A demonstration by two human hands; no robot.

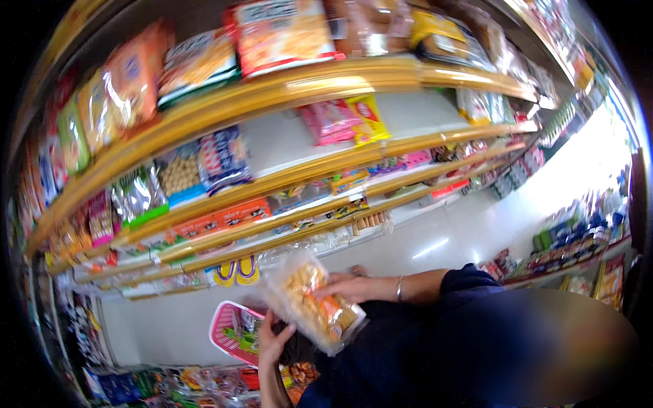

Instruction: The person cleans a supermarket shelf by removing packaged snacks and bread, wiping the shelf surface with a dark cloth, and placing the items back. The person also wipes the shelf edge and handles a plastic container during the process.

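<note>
A clear plastic snack packet [307, 292] with pale yellow pieces inside and an orange label is tilted in front of my body, slightly blurred. From the right, my right hand [345, 289] grips its upper right side, fingers lying over the front; a silvery bangle circles that wrist. Close to the packet's lower left edge is my left hand [272, 340], with thumb and forefinger spread apart. Whether its fingertips touch the packet is hard to see. Beside this hand is a pink and white shopping basket [221, 325] with green packets inside, partly covered by the hand.
Shelves with yellow edges [272, 187] curve across the view, holding snack bags. Yellow slippers [237, 270] lie near the lowest shelf. Pale floor tiles [435, 238] run toward a bright opening at right. More packets [197, 384] line the bottom left. A blurred round patch covers the lower right.
</note>
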